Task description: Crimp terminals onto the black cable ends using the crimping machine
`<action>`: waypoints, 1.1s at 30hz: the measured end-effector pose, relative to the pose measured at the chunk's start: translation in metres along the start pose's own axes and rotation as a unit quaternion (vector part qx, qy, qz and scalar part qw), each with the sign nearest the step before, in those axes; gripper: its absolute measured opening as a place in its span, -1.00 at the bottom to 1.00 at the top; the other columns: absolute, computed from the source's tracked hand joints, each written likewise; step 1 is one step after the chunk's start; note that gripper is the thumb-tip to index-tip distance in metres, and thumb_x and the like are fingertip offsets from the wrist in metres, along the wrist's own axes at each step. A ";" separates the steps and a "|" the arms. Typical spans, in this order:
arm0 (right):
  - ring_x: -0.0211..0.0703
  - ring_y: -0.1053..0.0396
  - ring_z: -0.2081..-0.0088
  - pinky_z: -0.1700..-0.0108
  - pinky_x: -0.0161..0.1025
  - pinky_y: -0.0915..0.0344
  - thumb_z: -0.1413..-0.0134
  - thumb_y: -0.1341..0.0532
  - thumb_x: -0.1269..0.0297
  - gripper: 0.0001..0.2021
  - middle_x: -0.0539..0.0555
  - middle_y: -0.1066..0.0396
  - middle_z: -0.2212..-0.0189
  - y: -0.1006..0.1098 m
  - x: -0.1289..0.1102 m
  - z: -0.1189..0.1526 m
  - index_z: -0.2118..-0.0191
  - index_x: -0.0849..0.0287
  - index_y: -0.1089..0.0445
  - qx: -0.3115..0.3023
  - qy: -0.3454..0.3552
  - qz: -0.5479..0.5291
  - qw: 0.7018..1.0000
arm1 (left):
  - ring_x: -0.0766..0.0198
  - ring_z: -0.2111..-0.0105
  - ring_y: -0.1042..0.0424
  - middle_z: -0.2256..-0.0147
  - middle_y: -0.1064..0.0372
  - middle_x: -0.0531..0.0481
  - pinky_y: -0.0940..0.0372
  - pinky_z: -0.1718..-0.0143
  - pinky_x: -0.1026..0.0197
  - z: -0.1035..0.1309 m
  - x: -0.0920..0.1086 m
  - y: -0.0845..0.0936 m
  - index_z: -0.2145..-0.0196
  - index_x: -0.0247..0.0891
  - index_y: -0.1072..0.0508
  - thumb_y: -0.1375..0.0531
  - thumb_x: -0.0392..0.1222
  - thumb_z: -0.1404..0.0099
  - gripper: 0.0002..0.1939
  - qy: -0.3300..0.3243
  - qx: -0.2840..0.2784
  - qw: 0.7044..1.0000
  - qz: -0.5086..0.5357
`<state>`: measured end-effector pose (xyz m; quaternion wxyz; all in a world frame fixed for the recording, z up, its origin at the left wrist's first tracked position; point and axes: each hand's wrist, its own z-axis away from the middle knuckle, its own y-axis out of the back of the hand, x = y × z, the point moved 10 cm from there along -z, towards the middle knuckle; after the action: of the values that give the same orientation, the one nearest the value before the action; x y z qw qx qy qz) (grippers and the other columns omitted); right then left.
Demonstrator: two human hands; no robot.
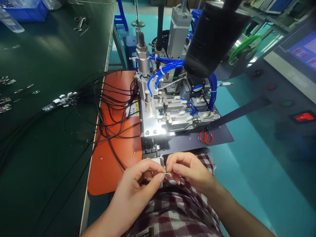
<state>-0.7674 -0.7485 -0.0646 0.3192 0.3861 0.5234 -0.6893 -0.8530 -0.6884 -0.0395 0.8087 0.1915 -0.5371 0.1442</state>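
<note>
Thin coloured wire ends [167, 173] show between my two hands, low in the middle of the head view. Thumb and index finger of my left hand [139, 182] pinch them from the left. On the right, the fingers of my right hand [189, 169] are curled together close to the wire tips; what they hold, if anything, is too small to tell. Both hands are above my lap, just in front of the metal machine [154, 123]. Black cables [116, 131] run across the orange board [111, 179] to the left of the machine.
Red-handled scissors [206, 137] lie on the machine's dark base plate [224, 135]. On the dark green table [49, 141] at the left are a bundle of cables with metal connectors [61, 101], wrenches [80, 23] and a blue bin [29, 13]. A black cylinder [214, 39] hangs upper right.
</note>
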 end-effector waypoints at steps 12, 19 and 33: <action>-0.28 -0.29 0.46 0.43 -0.32 -0.24 -0.05 -0.28 0.40 -0.99 0.00 -0.38 0.45 0.002 -0.028 0.004 0.35 0.18 -0.44 0.136 0.125 0.223 0.957 | 0.46 0.72 -0.13 0.74 -0.14 0.21 0.00 0.64 0.43 -0.005 -0.017 -0.001 0.35 -0.27 -0.30 -0.17 -0.02 -0.23 -0.76 0.090 -0.007 0.993 0.071; -0.22 -0.37 0.38 0.39 -0.29 -0.31 -0.09 -0.25 0.52 -0.85 0.04 -0.43 0.39 -0.011 -0.045 0.014 0.24 0.15 -0.46 0.158 0.236 0.364 0.887 | 0.44 0.78 -0.15 0.78 -0.19 0.19 -0.03 0.71 0.44 -0.010 -0.030 -0.002 0.35 -0.25 -0.28 -0.15 -0.02 -0.25 -0.76 0.110 -0.007 0.986 0.123; -0.15 -0.43 0.31 0.31 -0.24 -0.40 -0.06 -0.25 0.59 -0.69 0.08 -0.48 0.32 -0.019 -0.049 0.022 0.11 0.10 -0.46 0.171 0.303 0.438 0.829 | 0.41 0.78 -0.24 0.76 -0.21 0.20 -0.03 0.73 0.45 -0.014 -0.030 -0.001 0.35 -0.25 -0.26 -0.16 -0.02 -0.24 -0.75 0.111 -0.009 0.982 0.156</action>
<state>-0.7637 -0.7636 -0.0099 0.3418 0.8128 0.2433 -0.4041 -0.8530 -0.6836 -0.0721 0.8324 0.0809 -0.4690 0.2839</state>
